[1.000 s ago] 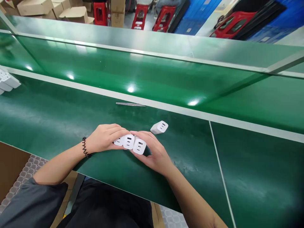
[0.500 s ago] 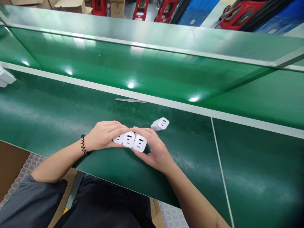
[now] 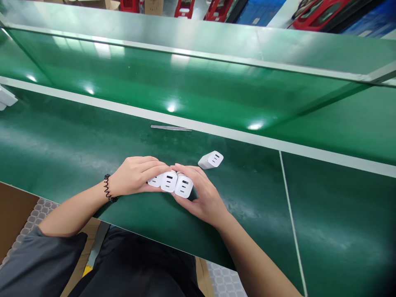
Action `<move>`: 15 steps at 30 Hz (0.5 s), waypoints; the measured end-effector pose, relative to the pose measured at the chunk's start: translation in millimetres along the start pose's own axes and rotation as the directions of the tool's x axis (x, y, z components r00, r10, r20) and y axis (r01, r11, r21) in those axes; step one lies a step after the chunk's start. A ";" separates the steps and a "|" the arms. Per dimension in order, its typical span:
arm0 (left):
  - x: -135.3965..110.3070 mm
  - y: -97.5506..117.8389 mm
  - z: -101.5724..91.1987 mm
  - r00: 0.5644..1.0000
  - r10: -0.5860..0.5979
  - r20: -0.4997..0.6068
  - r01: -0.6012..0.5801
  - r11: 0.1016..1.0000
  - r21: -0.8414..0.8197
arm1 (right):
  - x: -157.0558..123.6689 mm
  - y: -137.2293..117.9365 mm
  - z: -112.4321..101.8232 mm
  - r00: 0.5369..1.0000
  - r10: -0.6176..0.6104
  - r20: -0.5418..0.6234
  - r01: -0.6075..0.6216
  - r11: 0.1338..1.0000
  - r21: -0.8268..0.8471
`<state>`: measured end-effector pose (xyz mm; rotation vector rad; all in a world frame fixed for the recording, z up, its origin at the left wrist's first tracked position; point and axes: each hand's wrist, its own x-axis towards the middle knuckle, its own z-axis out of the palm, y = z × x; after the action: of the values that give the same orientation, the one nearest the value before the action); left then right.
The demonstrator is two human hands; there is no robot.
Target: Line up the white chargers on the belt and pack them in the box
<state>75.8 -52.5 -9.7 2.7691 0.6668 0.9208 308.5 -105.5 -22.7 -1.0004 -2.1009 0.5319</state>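
Three white USB chargers (image 3: 168, 182) stand side by side in a row, their port faces turned toward me. My left hand (image 3: 137, 175) is closed round the left end of the row, and its fingers partly cover the leftmost charger (image 3: 154, 180). Round the right end, my right hand (image 3: 201, 192) grips the rightmost charger (image 3: 184, 187) between thumb and fingers. The fingertips of both hands nearly meet above the middle one. Another white charger (image 3: 211, 160) lies on the green table just beyond my right hand.
Metal tweezers (image 3: 171, 128) lie near the white strip (image 3: 222, 131) along the green table (image 3: 247, 181). White objects (image 3: 6, 97) sit at the far left edge. A raised green shelf (image 3: 185, 37) runs across the back. Red stools (image 3: 218, 9) and blue crates (image 3: 260, 12) stand behind it.
The view has shifted slightly. Both hands keep the same hold on the row of chargers, and nothing else has visibly moved.
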 end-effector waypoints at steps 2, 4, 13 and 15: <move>0.7 0.9 -0.5 1.000 0.004 -0.004 -0.004 1.000 0.001 | 0.2 -1.3 -0.4 1.000 0.007 -0.001 -0.007 1.000 -0.004; 1.2 1.6 -0.6 1.000 0.004 -0.007 -0.004 1.000 -0.002 | 0.5 -2.7 -0.9 1.000 0.011 -0.002 -0.011 1.000 -0.004; 0.5 1.4 2.4 1.000 -0.003 -0.020 0.002 0.999 -0.052 | 0.7 -6.1 -2.0 1.000 0.019 -0.011 -0.019 1.000 -0.009; 0.8 0.9 2.9 1.000 0.007 -0.030 -0.008 0.998 -0.055 | 0.4 -6.1 -2.0 1.000 0.016 -0.013 -0.016 1.000 -0.011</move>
<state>78.3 -53.0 -11.4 2.7164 0.6259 0.9690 306.9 -108.9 -17.4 -1.0253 -2.0883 0.5216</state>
